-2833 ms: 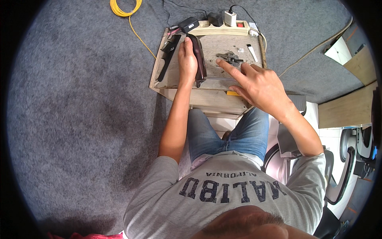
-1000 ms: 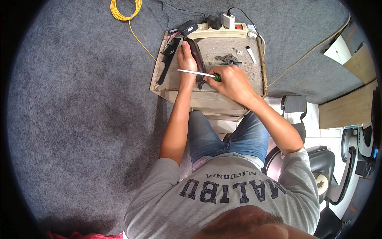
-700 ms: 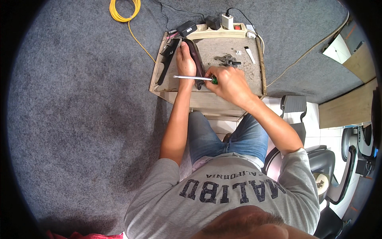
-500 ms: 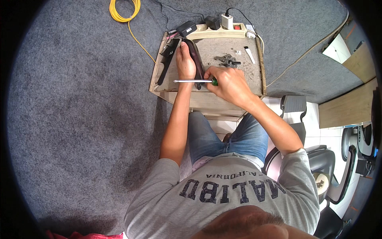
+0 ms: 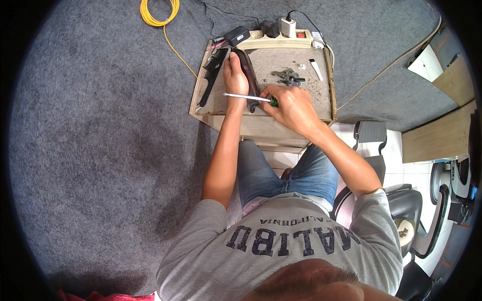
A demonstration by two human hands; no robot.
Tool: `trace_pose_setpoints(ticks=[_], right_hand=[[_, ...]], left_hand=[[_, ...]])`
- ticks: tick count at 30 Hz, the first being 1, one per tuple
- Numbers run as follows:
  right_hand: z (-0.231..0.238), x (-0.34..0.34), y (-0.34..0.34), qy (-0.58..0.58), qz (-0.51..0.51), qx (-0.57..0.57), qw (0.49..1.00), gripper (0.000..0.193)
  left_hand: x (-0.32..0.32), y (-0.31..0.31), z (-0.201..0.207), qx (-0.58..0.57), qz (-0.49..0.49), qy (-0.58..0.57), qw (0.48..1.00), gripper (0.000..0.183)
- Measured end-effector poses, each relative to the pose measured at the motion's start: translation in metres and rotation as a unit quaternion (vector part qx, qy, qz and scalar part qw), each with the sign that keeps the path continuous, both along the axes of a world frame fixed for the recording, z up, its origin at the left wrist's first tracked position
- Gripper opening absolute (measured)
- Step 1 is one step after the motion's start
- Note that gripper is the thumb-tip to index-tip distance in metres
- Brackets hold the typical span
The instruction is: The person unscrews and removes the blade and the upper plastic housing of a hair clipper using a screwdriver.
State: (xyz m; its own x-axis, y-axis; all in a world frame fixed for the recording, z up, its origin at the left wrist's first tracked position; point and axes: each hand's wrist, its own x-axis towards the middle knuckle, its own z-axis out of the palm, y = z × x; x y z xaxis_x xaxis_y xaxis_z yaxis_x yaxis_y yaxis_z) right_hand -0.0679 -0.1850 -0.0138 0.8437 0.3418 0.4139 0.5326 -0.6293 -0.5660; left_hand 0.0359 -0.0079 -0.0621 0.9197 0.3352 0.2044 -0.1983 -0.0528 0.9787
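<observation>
My left hand (image 5: 235, 78) is closed round a dark hair clipper (image 5: 246, 67), thumb lying along its upper side, over a small wooden table (image 5: 276, 56). In my right hand (image 5: 293, 106) is a screwdriver (image 5: 246, 96) with a green handle and a long metal shaft. The shaft points left, crossing over the clipper's near end and my left wrist. My right fingertips are close to the clipper's lower right side; whether they touch it I cannot tell. A black comb (image 5: 213, 78) lies left of my left hand. Beyond my right hand lie several small metal parts (image 5: 287, 77).
A small white-and-black brush (image 5: 316, 70) and bits of hair lie at the table's right. Along its far edge runs a power strip (image 5: 276, 42) with plugged-in adapters (image 5: 237, 36). A yellow cable coil (image 5: 159, 22) lies on grey carpet. Black chairs (image 5: 404, 205) stand to the right.
The screwdriver has tilted, its tip swinging slightly away from me and to the right. Both hands keep their holds, and the clipper stays in nearly the same place.
</observation>
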Motion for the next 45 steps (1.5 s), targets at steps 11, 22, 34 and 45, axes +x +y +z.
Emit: trace_pose_setpoints(ticks=[11,22,34,45], right_hand=[[0.005,0.003,-0.002,0.009,0.039,-0.009,0.999,0.022],[-0.001,0.005,-0.009,-0.057,0.055,-0.065,0.995,0.024],[-0.003,0.007,-0.011,-0.131,0.104,-0.037,0.985,0.022],[0.005,0.017,-0.017,-0.135,0.173,-0.073,0.973,0.032]], left_hand=[[-0.004,0.0,0.006,0.028,0.011,-0.022,0.999,0.068],[0.0,0.002,0.001,0.02,0.006,-0.035,0.999,0.068],[0.0,0.005,-0.002,-0.022,-0.019,-0.011,1.0,0.067],[-0.004,0.002,0.003,-0.043,-0.026,0.002,0.999,0.066]])
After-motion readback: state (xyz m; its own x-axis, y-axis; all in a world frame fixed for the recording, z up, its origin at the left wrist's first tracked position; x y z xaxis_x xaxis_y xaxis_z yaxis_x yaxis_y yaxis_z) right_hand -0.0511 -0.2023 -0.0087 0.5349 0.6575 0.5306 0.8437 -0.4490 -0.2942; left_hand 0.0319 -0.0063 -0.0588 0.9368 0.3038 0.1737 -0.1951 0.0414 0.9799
